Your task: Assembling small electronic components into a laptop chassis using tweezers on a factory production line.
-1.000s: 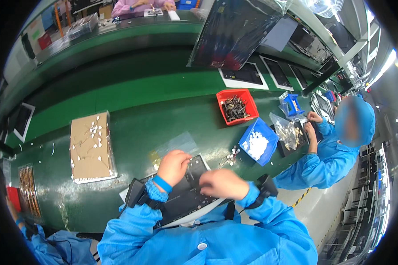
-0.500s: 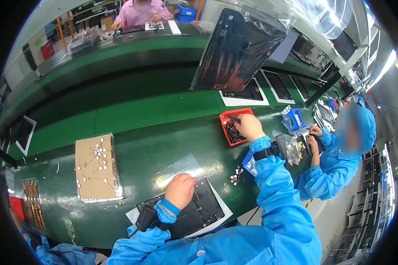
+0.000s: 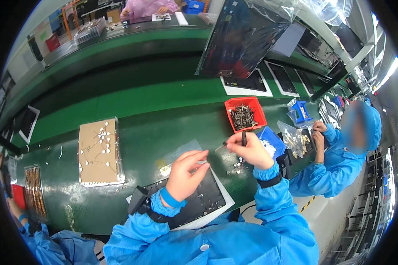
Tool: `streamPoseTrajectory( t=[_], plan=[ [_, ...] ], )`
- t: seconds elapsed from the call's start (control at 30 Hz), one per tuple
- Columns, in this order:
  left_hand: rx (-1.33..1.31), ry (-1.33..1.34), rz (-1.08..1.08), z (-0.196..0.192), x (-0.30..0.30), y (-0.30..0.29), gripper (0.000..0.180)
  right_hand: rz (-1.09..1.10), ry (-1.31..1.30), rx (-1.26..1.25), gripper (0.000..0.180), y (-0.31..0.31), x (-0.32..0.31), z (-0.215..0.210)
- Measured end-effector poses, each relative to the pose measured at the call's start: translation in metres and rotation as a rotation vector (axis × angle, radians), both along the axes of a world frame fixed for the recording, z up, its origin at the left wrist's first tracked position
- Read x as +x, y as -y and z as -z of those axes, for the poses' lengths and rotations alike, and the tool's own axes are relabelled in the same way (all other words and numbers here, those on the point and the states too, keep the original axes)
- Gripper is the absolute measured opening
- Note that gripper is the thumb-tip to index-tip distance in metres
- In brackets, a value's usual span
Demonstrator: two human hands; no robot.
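Observation:
My right hand point(image 3: 255, 152) is closed around a slim black tool point(image 3: 244, 138), its kind partly hidden by my fingers. A small silver-and-dark part point(image 3: 221, 146) sticks out at my right fingertips, towards my left hand. My left hand point(image 3: 183, 176) hovers over a black tablet-like panel point(image 3: 194, 201), thumb and forefinger apart. That panel lies on a white sheet point(image 3: 223, 194). Beyond my right hand stands a red bin point(image 3: 264, 115) filled with small dark metal parts point(image 3: 243, 117). Small white-and-dark round pieces point(image 3: 236, 166) lie on the bench below my right hand.
A blue bin point(image 3: 275, 140) with white pieces stands right of the red one. A brown board point(image 3: 93, 159) with wired white discs lies left. A film-wrapped black panel point(image 3: 243, 39) hangs ahead. A co-worker in blue point(image 3: 336, 163) works at the right; another in pink point(image 3: 148, 9) sits opposite.
My right hand has come back from the red bin towards my left hand, with the small part at its fingertips. My left hand has lifted slightly and its thumb and forefinger have parted.

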State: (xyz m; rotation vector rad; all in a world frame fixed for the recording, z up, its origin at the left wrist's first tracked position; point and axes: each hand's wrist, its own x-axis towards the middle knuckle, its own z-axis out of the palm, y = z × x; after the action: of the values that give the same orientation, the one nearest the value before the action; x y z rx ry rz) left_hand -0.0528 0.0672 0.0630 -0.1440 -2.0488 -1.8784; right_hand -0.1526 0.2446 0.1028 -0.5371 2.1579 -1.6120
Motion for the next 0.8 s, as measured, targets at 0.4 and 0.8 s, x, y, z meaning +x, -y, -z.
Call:
streamPoseTrajectory(
  t=[0.4, 0.8],
  plan=[
    [0.255, 0.308, 0.055, 0.025, -0.001, -0.003, 0.011, 0.053, -0.082, 0.231, 0.011, -0.003, 0.015, -0.007],
    [-0.365, -0.179, -0.297, 0.004, 0.014, -0.005, 0.015, 0.21, -0.047, -0.167, 0.016, 0.039, 0.067, 0.031]
  ],
)
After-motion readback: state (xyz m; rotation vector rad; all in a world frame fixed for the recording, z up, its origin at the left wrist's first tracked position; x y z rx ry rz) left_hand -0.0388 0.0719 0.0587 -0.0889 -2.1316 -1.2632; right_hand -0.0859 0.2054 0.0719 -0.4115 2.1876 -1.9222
